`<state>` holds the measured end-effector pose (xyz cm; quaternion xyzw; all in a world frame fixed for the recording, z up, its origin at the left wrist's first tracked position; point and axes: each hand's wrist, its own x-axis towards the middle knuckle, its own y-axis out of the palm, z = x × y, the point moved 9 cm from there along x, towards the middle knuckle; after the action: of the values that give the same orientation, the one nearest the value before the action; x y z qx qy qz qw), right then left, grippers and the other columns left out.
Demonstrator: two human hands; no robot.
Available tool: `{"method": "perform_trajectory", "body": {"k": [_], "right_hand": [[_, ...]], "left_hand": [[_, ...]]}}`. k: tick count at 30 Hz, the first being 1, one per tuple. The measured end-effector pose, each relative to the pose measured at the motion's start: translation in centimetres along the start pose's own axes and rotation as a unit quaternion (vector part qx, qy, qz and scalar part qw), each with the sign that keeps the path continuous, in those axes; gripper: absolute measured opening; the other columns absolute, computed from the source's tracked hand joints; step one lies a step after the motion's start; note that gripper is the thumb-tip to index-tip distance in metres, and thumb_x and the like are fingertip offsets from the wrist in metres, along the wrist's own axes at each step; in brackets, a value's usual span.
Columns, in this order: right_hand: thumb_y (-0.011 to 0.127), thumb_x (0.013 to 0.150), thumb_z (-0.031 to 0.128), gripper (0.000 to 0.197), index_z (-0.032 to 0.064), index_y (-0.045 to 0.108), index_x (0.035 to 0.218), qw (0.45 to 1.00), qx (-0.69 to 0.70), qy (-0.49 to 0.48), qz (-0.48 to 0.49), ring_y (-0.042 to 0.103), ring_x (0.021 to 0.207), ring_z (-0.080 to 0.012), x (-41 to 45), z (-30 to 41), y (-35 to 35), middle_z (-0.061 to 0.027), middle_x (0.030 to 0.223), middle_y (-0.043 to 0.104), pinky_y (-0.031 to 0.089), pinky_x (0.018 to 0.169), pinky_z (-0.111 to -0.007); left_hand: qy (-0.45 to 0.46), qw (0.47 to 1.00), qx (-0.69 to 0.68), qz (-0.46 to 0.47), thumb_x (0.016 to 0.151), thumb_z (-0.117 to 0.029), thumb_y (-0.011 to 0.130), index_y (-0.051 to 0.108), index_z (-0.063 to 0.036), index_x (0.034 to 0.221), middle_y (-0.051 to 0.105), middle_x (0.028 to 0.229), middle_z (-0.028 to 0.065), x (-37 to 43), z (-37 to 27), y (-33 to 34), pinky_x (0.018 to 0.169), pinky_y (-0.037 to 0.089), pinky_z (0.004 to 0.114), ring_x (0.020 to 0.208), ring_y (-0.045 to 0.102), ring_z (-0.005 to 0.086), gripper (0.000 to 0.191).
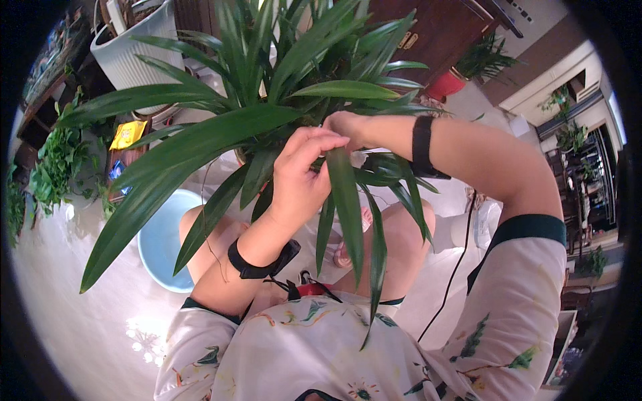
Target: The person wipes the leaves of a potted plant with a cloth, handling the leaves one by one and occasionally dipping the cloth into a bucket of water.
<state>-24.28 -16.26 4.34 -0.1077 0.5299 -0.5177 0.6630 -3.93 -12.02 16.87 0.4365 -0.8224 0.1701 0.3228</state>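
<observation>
A large potted plant with long, strap-shaped green leaves (205,135) spreads before me, most of its pot hidden by foliage. My left hand (303,173) holds a broad hanging leaf (346,205) near its upper end, between thumb and fingers. Beside it, my right hand (346,128) reaches in among the leaf bases. Its fingers are largely hidden behind the left hand and the leaves, so its grip does not show. Both forearms wear black straps.
A light blue basin (165,250) stands on the floor at left. Behind it are a ribbed white planter (140,60) and a yellow packet (128,135) on a low wooden surface. A black cable (454,275) crosses the floor at right. A red pot (446,85) stands farther back.
</observation>
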Motion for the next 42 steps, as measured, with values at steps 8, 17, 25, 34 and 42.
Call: {"method": "perform_trajectory", "body": {"k": [8,17,25,34,42], "right_hand": [[0.064,0.103,0.031,0.034,0.0052,0.073,0.124,0.959,0.172,-0.183,-0.133,0.076,0.090,-0.0311,2.1,-5.5,0.2,-0.0178,0.103,0.077,0.060,0.080,-0.042],[0.056,0.103,0.024,0.031,0.0174,0.070,0.130,0.937,-0.062,-0.190,-0.287,0.073,0.112,-0.0321,-3.7,2.8,-0.2,-0.0089,0.117,0.077,0.057,0.096,-0.043],[0.078,0.098,0.029,0.039,-0.0079,0.073,0.085,0.916,0.285,0.096,-0.264,0.070,0.061,-0.0231,-1.5,-6.6,-0.3,-0.0159,0.083,0.075,0.052,0.055,-0.038],[0.067,0.095,0.001,0.028,0.0002,0.062,0.123,0.862,0.493,-0.052,-0.108,0.067,0.086,-0.0157,-1.2,-3.4,0.7,-0.0061,0.109,0.067,0.055,0.068,-0.034],[0.080,0.087,0.015,0.023,-0.0018,0.078,0.102,0.953,0.197,0.012,-0.229,0.073,0.073,-0.0213,-1.2,-2.4,-0.8,-0.0116,0.080,0.075,0.057,0.066,-0.037]], "left_hand": [[-0.006,0.997,-0.070,-0.032,0.090,0.011,0.067,0.076,-0.0020,0.115,0.069,0.111,0.0118,2.2,1.2,1.1,0.081,0.061,0.030,0.095,0.073,0.0205,0.030],[-0.039,0.991,-0.110,0.063,0.104,0.005,0.061,0.052,-0.0074,0.159,0.060,0.152,0.0105,3.4,1.0,1.6,0.092,0.055,0.025,0.105,0.070,0.0106,0.058],[-0.143,0.976,-0.143,0.087,0.106,-0.001,0.062,0.061,-0.0016,0.146,0.066,0.144,0.0115,3.4,4.4,0.4,0.091,0.057,0.028,0.104,0.072,0.0137,0.041],[-0.104,0.986,-0.101,0.086,0.105,0.000,0.061,0.067,-0.0007,0.137,0.067,0.124,0.0061,3.7,4.1,0.5,0.090,0.057,0.028,0.102,0.072,0.0130,0.033],[-0.119,0.985,-0.105,0.066,0.107,-0.002,0.060,0.066,-0.0012,0.137,0.070,0.126,0.0058,3.8,5.0,-0.2,0.088,0.057,0.027,0.101,0.073,0.0129,0.031]]}}
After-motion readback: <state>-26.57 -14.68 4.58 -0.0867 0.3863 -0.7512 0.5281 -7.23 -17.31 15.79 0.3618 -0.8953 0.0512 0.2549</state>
